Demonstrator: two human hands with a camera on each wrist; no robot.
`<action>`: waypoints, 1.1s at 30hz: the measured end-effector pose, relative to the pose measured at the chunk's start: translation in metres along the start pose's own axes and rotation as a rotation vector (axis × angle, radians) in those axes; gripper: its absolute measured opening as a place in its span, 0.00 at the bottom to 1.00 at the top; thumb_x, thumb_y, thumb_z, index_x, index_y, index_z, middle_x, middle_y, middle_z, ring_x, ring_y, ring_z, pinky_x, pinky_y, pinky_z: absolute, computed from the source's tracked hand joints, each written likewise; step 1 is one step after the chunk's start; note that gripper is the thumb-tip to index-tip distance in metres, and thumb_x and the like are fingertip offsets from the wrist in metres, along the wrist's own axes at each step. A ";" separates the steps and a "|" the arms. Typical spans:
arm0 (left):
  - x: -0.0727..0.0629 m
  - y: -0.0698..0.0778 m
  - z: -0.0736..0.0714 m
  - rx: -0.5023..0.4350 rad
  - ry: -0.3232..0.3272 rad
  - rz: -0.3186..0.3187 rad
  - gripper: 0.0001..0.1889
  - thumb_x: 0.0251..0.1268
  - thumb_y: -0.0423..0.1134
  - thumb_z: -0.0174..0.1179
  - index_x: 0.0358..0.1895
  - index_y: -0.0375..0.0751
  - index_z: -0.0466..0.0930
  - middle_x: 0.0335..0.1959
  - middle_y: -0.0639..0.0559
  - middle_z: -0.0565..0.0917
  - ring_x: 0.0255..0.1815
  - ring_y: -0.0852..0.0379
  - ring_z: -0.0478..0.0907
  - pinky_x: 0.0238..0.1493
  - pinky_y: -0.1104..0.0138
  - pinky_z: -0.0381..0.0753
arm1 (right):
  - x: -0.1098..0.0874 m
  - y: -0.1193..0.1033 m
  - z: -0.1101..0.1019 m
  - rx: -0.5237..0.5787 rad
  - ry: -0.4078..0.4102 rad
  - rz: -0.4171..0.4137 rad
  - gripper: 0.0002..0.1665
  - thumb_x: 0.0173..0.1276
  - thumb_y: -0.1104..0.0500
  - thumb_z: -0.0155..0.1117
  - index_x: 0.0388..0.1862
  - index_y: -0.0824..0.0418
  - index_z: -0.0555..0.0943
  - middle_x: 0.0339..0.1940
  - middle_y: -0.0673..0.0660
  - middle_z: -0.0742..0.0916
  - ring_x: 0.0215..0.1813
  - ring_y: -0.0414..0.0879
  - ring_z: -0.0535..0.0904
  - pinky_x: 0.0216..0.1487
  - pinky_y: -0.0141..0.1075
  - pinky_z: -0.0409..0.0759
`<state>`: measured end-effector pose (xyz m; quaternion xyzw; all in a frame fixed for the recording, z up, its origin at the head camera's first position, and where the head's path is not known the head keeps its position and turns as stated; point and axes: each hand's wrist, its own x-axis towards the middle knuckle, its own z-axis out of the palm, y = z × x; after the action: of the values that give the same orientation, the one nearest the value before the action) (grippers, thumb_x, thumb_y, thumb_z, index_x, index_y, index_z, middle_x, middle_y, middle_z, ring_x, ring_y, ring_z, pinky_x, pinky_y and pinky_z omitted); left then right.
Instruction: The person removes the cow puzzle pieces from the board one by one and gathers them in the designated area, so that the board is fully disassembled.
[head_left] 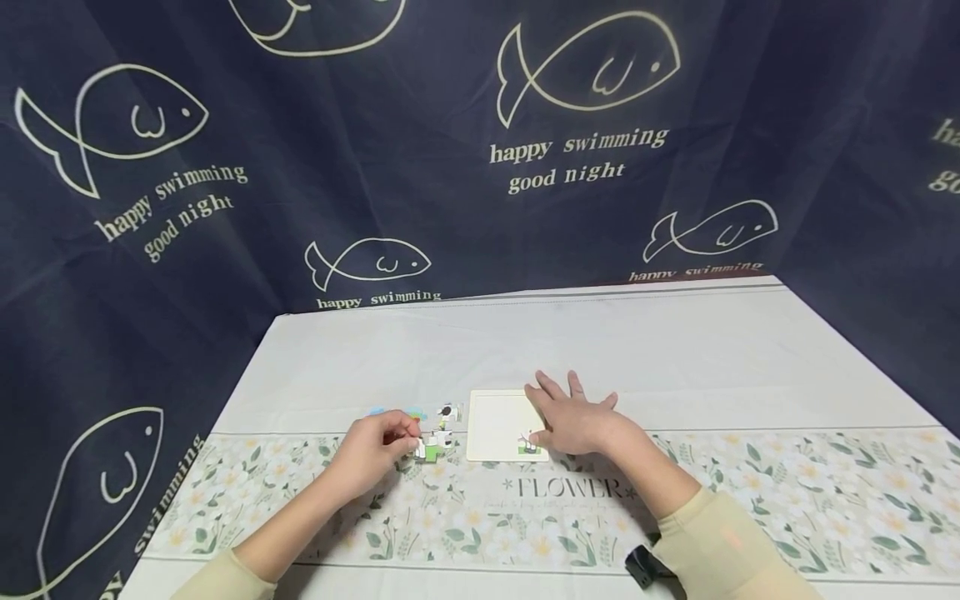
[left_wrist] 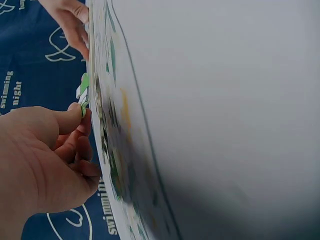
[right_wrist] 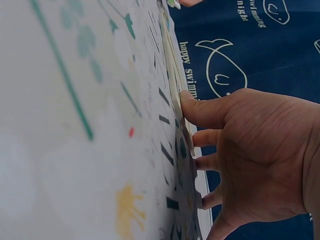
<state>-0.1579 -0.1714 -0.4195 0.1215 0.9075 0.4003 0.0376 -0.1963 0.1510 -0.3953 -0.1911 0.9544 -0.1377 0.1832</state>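
Observation:
My left hand (head_left: 366, 452) pinches a green and white puzzle piece (head_left: 429, 453) between thumb and fingertips, just left of the board. In the left wrist view the same piece (left_wrist: 84, 92) stands tilted up from the thumb tip. A shallow cream puzzle board (head_left: 491, 421) with a raised rim lies flat on the table. One printed piece (head_left: 528, 447) sits in its lower right corner. Fingers spread, my right hand (head_left: 583, 423) rests over the board's right edge, thumb by that corner piece. The right wrist view shows the thumb on the board edge (right_wrist: 175, 85).
Several loose printed pieces, one with a black and white figure (head_left: 448, 412), lie left of the board, partly hidden behind my left hand. The white tablecloth (head_left: 570, 329) has a floral band (head_left: 787, 467). A dark curtain (head_left: 420, 167) hangs behind the table.

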 end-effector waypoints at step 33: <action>-0.023 -0.011 -0.022 0.132 0.001 0.023 0.02 0.68 0.39 0.67 0.37 0.50 0.84 0.26 0.61 0.79 0.24 0.62 0.69 0.26 0.68 0.72 | -0.002 0.002 0.000 -0.010 0.005 -0.033 0.46 0.72 0.44 0.60 0.82 0.58 0.55 0.84 0.62 0.50 0.78 0.76 0.38 0.53 0.86 0.37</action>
<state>-0.1417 -0.2005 -0.4133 0.1338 0.9304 0.3403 0.0243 -0.1947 0.1533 -0.3953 -0.2073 0.9523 -0.1364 0.1778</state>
